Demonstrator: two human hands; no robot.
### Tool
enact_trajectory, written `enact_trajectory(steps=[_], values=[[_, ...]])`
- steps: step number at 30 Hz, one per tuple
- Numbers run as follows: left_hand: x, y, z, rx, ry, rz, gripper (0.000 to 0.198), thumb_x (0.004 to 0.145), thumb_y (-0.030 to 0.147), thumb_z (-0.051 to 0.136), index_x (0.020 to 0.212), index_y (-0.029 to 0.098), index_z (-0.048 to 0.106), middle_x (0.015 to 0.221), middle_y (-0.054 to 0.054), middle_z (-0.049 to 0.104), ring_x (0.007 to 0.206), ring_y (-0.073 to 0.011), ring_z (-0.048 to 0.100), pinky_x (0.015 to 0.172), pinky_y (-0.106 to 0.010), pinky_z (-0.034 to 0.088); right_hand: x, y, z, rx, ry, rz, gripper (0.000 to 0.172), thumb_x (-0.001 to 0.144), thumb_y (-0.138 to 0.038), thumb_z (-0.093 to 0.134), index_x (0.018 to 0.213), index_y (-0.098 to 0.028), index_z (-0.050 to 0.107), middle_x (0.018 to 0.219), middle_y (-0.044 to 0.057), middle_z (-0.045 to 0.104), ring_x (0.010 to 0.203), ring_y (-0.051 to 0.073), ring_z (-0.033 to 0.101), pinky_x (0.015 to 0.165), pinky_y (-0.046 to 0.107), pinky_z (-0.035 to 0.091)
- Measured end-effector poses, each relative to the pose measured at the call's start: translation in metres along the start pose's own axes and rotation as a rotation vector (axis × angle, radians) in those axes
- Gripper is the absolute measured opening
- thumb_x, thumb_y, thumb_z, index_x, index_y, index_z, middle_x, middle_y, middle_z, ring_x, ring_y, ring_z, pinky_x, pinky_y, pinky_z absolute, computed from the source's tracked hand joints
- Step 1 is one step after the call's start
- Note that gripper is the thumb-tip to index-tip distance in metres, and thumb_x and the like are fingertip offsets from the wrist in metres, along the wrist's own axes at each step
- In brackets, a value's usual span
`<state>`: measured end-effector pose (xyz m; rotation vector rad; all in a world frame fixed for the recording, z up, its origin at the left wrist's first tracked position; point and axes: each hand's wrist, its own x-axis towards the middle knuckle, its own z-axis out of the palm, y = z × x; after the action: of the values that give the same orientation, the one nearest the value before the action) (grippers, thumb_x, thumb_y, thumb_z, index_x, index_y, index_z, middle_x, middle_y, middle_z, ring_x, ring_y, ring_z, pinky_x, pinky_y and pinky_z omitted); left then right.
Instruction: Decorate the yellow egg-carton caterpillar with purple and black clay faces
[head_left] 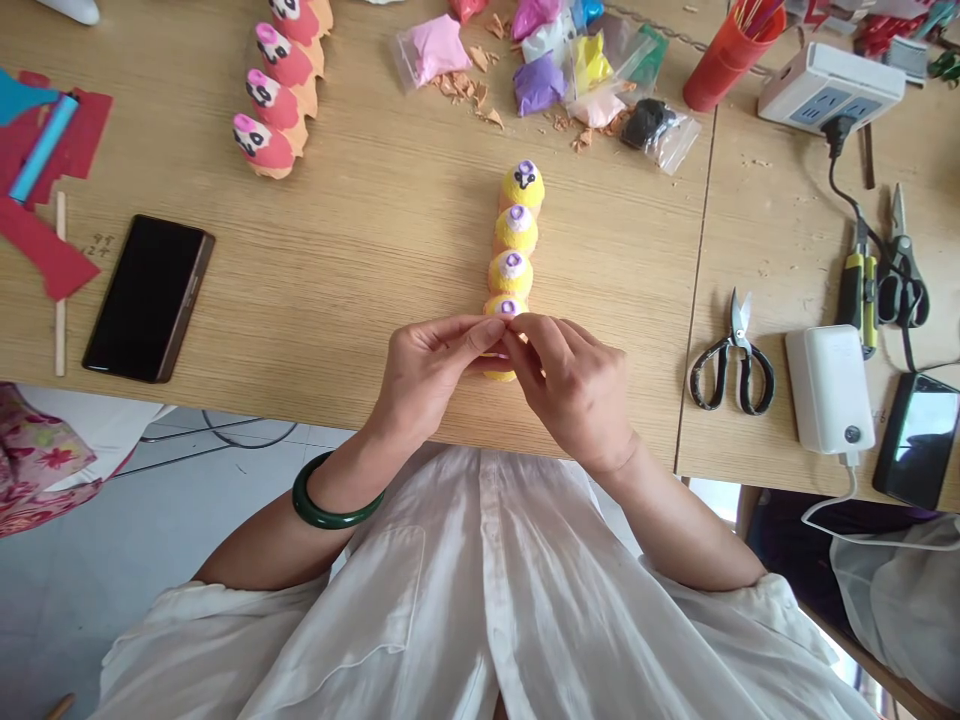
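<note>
Since this yellow clay-covered egg-carton strip (516, 245) looks light and its soft clay would likely dent, my left hand (427, 375) and right hand (570, 390) pinch only its near end, above the wooden table (322, 300); my fingers probably hide a cup there.

Lowest yellow figure (499, 375) mostly hidden by left hand (427, 382) and right hand (571, 392); topmost pink figure (304, 20) cut off by picture's top edge.
</note>
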<state>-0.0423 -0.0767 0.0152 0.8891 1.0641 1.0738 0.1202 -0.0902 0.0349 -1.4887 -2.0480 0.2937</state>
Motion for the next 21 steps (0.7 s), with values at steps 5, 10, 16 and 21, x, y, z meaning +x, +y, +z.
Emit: enact_trajectory(steps=[5, 10, 16, 21], values=[[0.001, 0.008, 0.0, -0.022, 0.035, -0.053, 0.03, 0.083, 0.052, 0.09, 0.091, 0.024, 0.087, 0.089, -0.002, 0.084, 0.085, -0.0211, 0.082, 0.084, -0.033, 0.072, -0.004, 0.001, 0.0, 0.277, 0.092, 0.081, 0.019, 0.108, -0.029, 0.059, 0.101, -0.02, 0.074, 0.071, -0.001, 0.068, 0.058, 0.009, 0.051, 0.058, 0.026, 0.038], [-0.001, 0.009, 0.005, -0.081, 0.079, -0.028, 0.016, 0.091, 0.044, 0.085, 0.095, 0.029, 0.087, 0.115, -0.001, 0.085, 0.117, -0.0224, 0.079, 0.095, -0.031, 0.069, -0.003, -0.002, 0.0, 0.856, -0.009, 0.408, 0.03, 0.1, -0.047, 0.072, 0.098, -0.017, 0.074, 0.061, -0.006, 0.057, 0.052, 0.007, 0.044, 0.049, 0.023, 0.034], [-0.006, 0.003, 0.012, -0.063, 0.069, 0.021, 0.015, 0.091, 0.044, 0.083, 0.098, 0.031, 0.088, 0.116, 0.0, 0.085, 0.104, -0.0208, 0.08, 0.08, -0.029, 0.07, 0.004, -0.011, 0.0, 1.301, -0.131, 0.581, 0.042, 0.088, -0.058, 0.084, 0.088, -0.018, 0.071, 0.056, -0.008, 0.047, 0.049, 0.005, 0.038, 0.045, 0.023, 0.031], [-0.01, 0.003, 0.015, -0.02, 0.041, 0.07, 0.022, 0.095, 0.049, 0.079, 0.104, 0.031, 0.088, 0.119, 0.001, 0.084, 0.1, -0.0212, 0.081, 0.071, -0.027, 0.07, 0.004, -0.012, 0.001, 1.273, -0.101, 0.634, 0.045, 0.086, -0.061, 0.085, 0.084, -0.019, 0.07, 0.055, -0.007, 0.048, 0.049, 0.006, 0.039, 0.042, 0.023, 0.029]])
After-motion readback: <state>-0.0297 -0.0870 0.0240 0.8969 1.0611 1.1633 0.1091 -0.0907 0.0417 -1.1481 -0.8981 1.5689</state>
